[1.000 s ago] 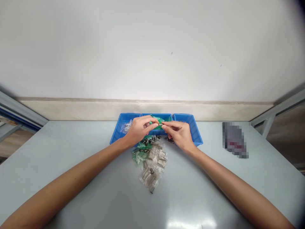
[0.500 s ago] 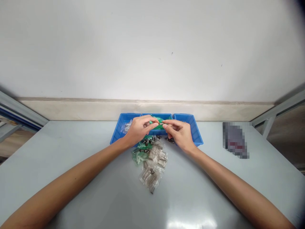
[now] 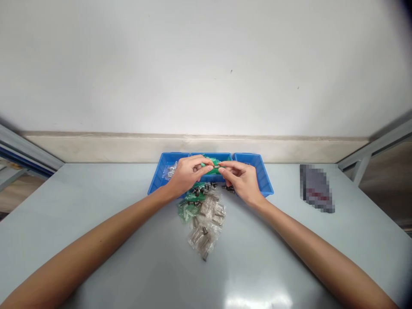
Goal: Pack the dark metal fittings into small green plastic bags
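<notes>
Between my two hands, over the middle blue bin [image 3: 210,177], is a small metal screw [image 3: 216,166]; its fine detail is too small to make out. My left hand [image 3: 188,171] pinches one end with thumb and forefinger. At the other end, the thumb and forefinger of my right hand [image 3: 241,177] are closed on it. Green plastic packaging [image 3: 222,170] lies in the bin behind the fingertips. Loose dark screws [image 3: 206,187] lie on the table just in front of the bins, and several more [image 3: 229,188] are partly hidden beside my right hand.
Clear plastic bags [image 3: 206,236] and a green bag [image 3: 188,211] of hardware are heaped on the grey table [image 3: 144,257]. The left blue bin [image 3: 157,178] holds bagged metal parts; the right blue bin [image 3: 262,176] stands alongside. A pixelated dark object [image 3: 317,186] lies at the right.
My fingertips have drawn slightly apart, and more of the metal screw shows between them. Both hands stay over the middle bin; the whole view has shifted slightly.
</notes>
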Demonstrator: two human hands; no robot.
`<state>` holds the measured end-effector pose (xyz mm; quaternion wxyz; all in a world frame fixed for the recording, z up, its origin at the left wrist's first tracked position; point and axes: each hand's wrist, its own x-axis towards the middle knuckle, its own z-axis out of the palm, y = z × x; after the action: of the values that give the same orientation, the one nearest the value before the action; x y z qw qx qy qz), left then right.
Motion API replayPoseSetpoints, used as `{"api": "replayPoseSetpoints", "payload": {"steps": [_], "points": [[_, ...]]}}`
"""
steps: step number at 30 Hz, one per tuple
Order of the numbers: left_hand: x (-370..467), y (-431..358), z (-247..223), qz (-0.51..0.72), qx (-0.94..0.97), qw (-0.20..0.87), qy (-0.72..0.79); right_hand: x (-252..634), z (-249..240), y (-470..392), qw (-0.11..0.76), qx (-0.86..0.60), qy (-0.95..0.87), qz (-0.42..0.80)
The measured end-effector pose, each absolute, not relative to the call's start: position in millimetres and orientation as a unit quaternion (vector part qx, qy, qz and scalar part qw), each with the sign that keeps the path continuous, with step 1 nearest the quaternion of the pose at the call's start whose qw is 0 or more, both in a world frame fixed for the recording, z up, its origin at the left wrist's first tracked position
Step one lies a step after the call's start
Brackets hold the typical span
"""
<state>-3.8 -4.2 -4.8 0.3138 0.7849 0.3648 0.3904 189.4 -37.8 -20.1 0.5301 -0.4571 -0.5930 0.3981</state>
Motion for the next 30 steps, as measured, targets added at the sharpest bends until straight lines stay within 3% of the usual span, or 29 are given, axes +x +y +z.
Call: {"api": "replayPoseSetpoints", "payload": {"steps": [22,30], "points": [[-5.0,-1.9,-9.2,0.377,0.802,0.296,0.357,192.6,-26.3,-37.7,0.517,-0.454,-0.658,0.306],[-4.5,-3.1,-6.2,0.387,0.782,0.328,0.362,190.2,-19.5,-38.4,0.512,-0.448,-0.634,0.367]]}}
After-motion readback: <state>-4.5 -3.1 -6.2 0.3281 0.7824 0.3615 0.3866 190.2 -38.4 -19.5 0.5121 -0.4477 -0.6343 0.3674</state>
